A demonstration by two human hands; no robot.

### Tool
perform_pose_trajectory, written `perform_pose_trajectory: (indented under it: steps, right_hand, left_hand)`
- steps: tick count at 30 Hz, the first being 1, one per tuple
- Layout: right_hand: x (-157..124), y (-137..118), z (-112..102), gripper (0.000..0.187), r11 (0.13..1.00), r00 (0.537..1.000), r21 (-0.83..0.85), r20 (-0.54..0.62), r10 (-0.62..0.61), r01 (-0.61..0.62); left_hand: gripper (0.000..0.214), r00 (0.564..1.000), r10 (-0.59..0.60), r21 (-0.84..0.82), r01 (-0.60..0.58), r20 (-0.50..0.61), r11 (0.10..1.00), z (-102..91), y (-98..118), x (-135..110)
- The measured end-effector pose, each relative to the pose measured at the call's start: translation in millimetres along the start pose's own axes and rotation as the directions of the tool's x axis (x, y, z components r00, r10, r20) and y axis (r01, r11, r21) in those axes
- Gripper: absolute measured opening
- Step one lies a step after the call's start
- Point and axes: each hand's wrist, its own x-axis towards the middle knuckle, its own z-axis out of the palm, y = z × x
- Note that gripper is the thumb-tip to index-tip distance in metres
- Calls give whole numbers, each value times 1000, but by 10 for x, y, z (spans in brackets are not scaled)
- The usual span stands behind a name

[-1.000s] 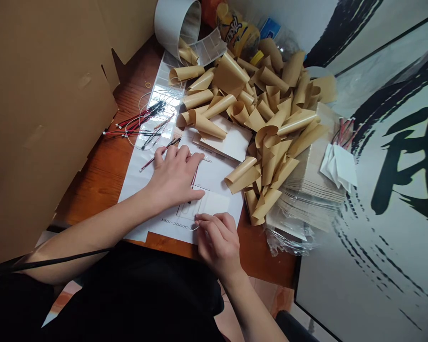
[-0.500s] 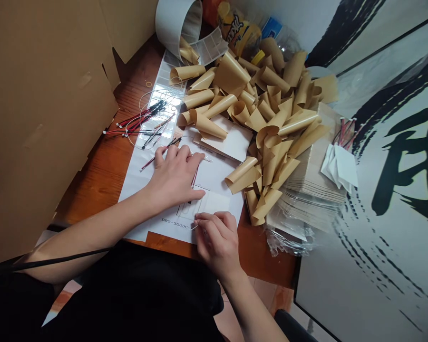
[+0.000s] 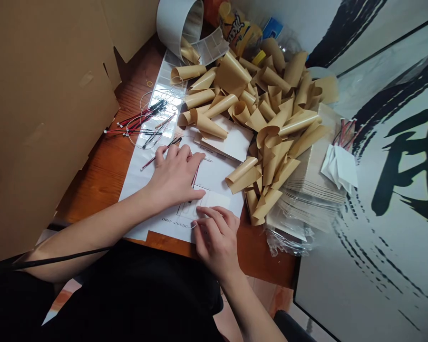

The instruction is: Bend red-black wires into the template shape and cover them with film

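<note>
My left hand (image 3: pixel 176 176) lies spread over a white printed sheet (image 3: pixel 139 202), fingertips pressed down near a thin red and black wire (image 3: pixel 196 175). Its thumb touches the upper edge of a flat white pad (image 3: pixel 217 202) on the sheet. Close to the sheet's front edge is my right hand (image 3: pixel 217 237), its fingers apart over the lower part of that pad. A short white wire end (image 3: pixel 194 226) shows by the right thumb; whether it is touched I cannot tell. What lies beneath the left palm is hidden.
Many curled brown paper pieces (image 3: pixel 235 76) heap at the back. Red and black connector wires (image 3: pixel 142 118) lie at left, near a roll of clear labels (image 3: pixel 167 23). Stacked grey boards (image 3: pixel 306 190) with white pads (image 3: pixel 338 166) stand right. A cardboard box (image 3: pixel 46 118) walls the left.
My right hand's fingers have opened from a pinch near the white wire end and reach slightly forward over the pad. My left hand stays put.
</note>
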Motion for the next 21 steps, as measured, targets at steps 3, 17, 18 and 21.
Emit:
perform_pose_trajectory:
  steps: [3, 17, 18, 21]
  right_hand:
    - [-9, -10, -3, 8, 999, 1000, -29, -27, 13, -14]
    - [46, 15, -30, 8, 997, 997, -1, -19, 72, -72]
    - [50, 13, -30, 8, 997, 997, 3, -16, 82, -82]
    - [61, 7, -29, 7, 994, 994, 12, -23, 109, -108]
  left_hand:
    - [77, 1000, 2, 4, -2, -5, 1000, 3, -7, -2]
    - [75, 997, 52, -52, -50, 51, 997, -74, -79, -8]
    - [69, 998, 46, -71, -43, 51, 997, -76, -84, -4]
    - [45, 1000, -4, -144, 7, 23, 990, -60, -77, 11]
